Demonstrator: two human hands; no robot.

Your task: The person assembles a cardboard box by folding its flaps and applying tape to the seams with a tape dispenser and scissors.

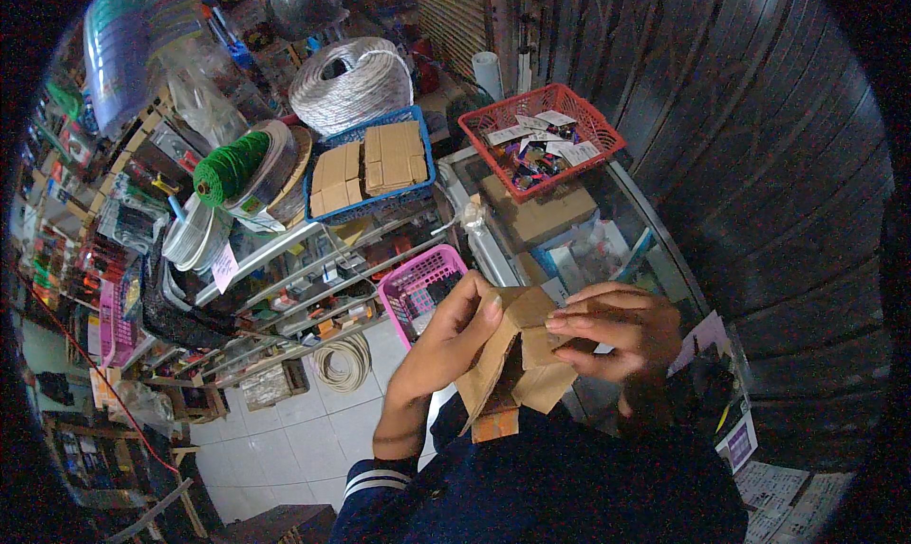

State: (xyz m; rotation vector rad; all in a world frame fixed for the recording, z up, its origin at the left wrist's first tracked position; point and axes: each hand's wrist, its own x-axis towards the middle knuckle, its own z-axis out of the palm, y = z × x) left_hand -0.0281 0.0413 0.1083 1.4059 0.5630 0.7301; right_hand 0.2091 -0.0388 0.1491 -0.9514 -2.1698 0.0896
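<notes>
This is looking like a hardware shop: white rope (370,93) and green twine (233,170) are sitting near packed shelves (256,264), and a red basket (571,172) is resting on a glass surface (626,207).

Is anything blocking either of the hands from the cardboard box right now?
Nothing visible does. The left hand grips the left side of the cardboard box, and the right hand has its fingers on the right side. The pink basket lies beyond the left hand, not between.

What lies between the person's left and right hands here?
In the head view, a brown cardboard box lies between the left hand and the right hand; both hands' fingers touch it.
</notes>
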